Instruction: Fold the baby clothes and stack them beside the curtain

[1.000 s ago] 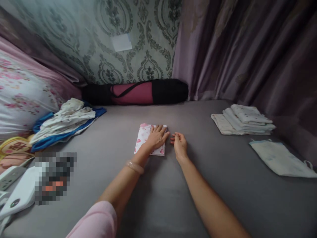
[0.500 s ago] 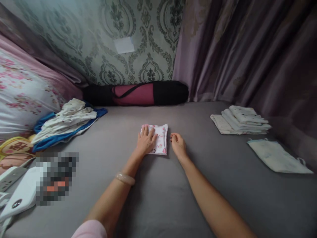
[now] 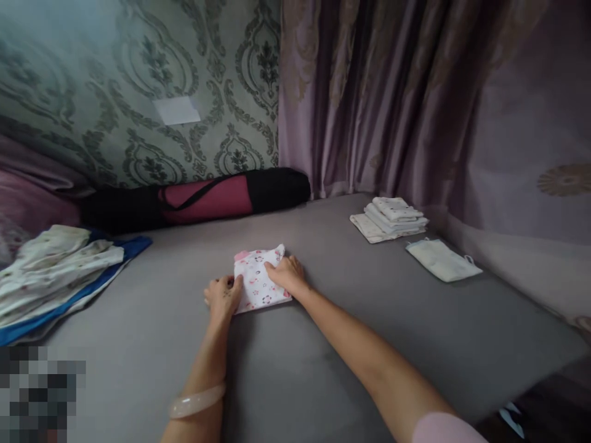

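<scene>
A white cloth with pink and red prints (image 3: 259, 283), folded into a near square, lies on the grey sheet (image 3: 295, 363). My left hand (image 3: 223, 296) grips its left edge, thumb on top and the other fingers curled at the side. At the right edge, my right hand (image 3: 287, 274) has its thumb over the top and its fingers bent around the side. The fingertips beneath the cloth's edges are hidden.
Folded cloths (image 3: 392, 220) are stacked at the right, beside a flat cream cloth piece (image 3: 442, 259). Loose clothes (image 3: 60, 264) lie at the left. A black and maroon long bag (image 3: 207, 200) rests along the wall.
The view has turned right. My left hand went from lying flat on the cloth to gripping its left edge. My right hand, earlier apart from the cloth, now holds its right edge.
</scene>
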A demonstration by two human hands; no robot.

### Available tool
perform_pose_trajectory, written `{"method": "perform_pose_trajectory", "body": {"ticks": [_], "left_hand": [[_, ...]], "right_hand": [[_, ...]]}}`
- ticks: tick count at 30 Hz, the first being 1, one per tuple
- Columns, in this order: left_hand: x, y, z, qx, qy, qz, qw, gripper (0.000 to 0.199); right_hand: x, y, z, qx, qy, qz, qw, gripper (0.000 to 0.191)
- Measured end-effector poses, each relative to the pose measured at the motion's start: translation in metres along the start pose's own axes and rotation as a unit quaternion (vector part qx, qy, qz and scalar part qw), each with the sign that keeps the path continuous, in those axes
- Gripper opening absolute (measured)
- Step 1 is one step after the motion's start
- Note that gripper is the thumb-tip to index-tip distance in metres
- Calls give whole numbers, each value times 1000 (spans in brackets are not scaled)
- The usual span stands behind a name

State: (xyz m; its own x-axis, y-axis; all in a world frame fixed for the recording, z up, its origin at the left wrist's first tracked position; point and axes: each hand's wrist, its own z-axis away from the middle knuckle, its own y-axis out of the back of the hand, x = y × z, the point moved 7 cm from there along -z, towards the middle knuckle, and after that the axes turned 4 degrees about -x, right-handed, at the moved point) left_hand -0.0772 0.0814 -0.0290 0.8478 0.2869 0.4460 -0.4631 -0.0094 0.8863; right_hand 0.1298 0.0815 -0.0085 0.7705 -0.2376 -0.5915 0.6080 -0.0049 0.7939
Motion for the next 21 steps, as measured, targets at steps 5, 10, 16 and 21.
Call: {"method": "perform_pose_trajectory", "body": {"ticks": [5, 10, 16, 21], "left_hand": [[-1, -1, -2, -44, -7, 31, 999, 56], [1, -1, 4, -57, -23, 44, 997, 59], [7, 0, 9, -62, -21, 31, 997, 54], [5, -2, 8, -51, -26, 25, 998, 51]], "right_hand": [[-4, -3, 1, 10, 32, -121, 992, 37], [17, 12, 8, 32, 58, -261, 963, 31], [102, 65, 15, 8, 6, -426, 905, 22], [170, 142, 48, -7, -30, -393, 919, 23]]}}
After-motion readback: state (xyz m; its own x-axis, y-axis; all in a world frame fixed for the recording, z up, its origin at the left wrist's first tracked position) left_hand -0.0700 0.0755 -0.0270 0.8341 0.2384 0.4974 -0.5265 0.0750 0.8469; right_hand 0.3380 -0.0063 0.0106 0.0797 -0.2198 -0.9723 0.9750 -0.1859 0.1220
